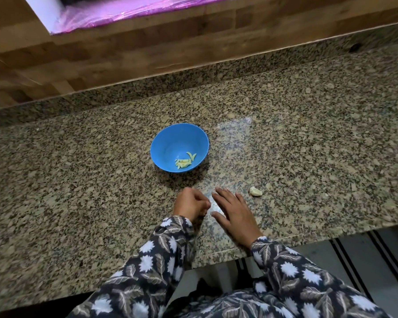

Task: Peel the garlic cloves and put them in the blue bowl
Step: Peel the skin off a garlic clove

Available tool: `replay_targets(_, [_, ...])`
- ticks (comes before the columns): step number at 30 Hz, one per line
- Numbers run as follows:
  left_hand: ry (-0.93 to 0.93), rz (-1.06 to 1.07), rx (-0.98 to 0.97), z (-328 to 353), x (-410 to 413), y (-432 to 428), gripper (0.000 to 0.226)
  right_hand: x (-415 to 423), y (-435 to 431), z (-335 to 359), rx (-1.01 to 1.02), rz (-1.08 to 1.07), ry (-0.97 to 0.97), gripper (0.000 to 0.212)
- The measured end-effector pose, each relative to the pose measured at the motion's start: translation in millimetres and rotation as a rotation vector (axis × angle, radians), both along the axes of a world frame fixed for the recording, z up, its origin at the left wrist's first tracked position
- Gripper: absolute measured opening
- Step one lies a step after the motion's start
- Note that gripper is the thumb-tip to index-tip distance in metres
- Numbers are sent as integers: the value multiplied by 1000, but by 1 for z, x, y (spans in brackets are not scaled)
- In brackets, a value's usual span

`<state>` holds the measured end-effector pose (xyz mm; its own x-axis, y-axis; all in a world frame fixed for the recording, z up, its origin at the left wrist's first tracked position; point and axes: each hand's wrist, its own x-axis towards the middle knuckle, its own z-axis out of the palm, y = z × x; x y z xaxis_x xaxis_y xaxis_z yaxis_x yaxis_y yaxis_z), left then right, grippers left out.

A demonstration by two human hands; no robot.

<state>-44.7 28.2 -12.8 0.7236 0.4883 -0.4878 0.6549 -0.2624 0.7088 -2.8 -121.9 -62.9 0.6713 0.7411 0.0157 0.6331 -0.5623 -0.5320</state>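
Note:
A blue bowl (179, 136) stands on the speckled granite counter (78, 180) and holds several pale yellow peeled garlic cloves (184, 161) at its bottom. A whitish garlic piece (255, 191) lies on the counter to the right of my hands. My left hand (191, 204) rests near the counter's front with its fingers curled; whether it holds anything is hidden. My right hand (233, 212) lies flat on the counter with fingers spread, a short way left of the garlic piece and not touching it.
A wood-panelled wall (124, 53) rises behind the granite backsplash, with a pink-lit opening (129, 10) at the top. The counter's front edge (274, 245) runs just behind my wrists, and the floor shows below at the right.

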Motion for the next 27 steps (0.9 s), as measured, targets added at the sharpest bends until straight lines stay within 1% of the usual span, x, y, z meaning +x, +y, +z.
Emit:
replay_targets(2, [-50, 154, -335, 7, -5, 3, 6, 1, -1, 2, 14, 0, 4, 54])
replay_targets(3, [-65, 211, -439, 10, -5, 3, 7, 1, -1, 3, 24, -2, 5, 54])
replay_targets(6, [-123, 306, -611, 17, -6, 1, 11, 1, 0, 5, 66, -2, 30, 51])
replay_targets(8, [-146, 292, -640, 22, -7, -4, 10, 1, 1, 9, 165, -60, 140, 44])
replay_targets(10, [-165, 234, -605, 25, -9, -7, 6, 3, 3, 17, 278, -151, 292, 36])
replay_targets(12, [-206, 200, -547, 20, -12, -8, 4, 6, 3, 25, 358, -208, 379, 27])
replay_targets(15, [-250, 179, -381, 12, -17, -7, 7, 5, 4, 33, 399, -178, 464, 19])
replay_targets(16, [-255, 183, -347, 10, -19, -8, 7, 4, 4, 33, 386, -166, 454, 19])
replay_targets(19, [-280, 204, -301, 6, -24, -10, 14, 2, 6, 29, 312, -164, 326, 16])
replay_targets(20, [-300, 206, -291, 5, -26, -10, 15, 1, 6, 28, 308, -174, 312, 16])
replay_targets(22, [-329, 191, -234, 6, -27, -10, 15, 1, 7, 28, 335, -205, 345, 15])
replay_targets(24, [-341, 148, -122, 7, -29, -10, 10, 0, 10, 31, 387, -217, 435, 11])
replay_targets(25, [-348, 119, -68, 8, -29, -10, 7, 0, 11, 34, 413, -216, 512, 9])
replay_targets(27, [-368, 65, -17, 10, -30, -10, 6, 1, 13, 41, 477, -205, 784, 10])
